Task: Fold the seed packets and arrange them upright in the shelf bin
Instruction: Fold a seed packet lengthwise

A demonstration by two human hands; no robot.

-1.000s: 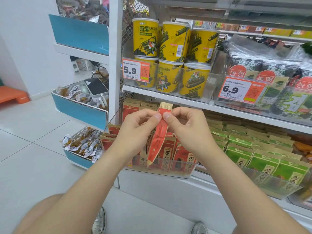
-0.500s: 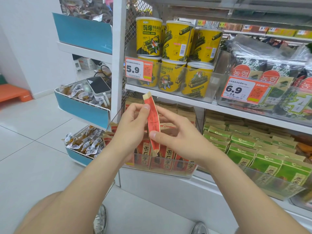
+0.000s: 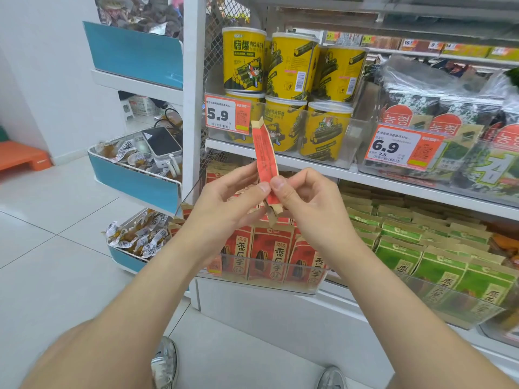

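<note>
— Where was the packet (image 3: 264, 155)?

— Above the bin (image 3: 269, 279), both hands' fingers (image 3: 262, 188) clamped on its lower end.

— The risk?

— The crease could spring open, leaving it too bulky to stand among the others.

Matt paper seed packet (image 3: 264, 158), clear glossy plastic bin (image 3: 269, 279)

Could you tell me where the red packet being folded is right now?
In the head view, the red packet stands near centre, pinched between left hand and right hand, above the clear bin of matching packets.
</note>
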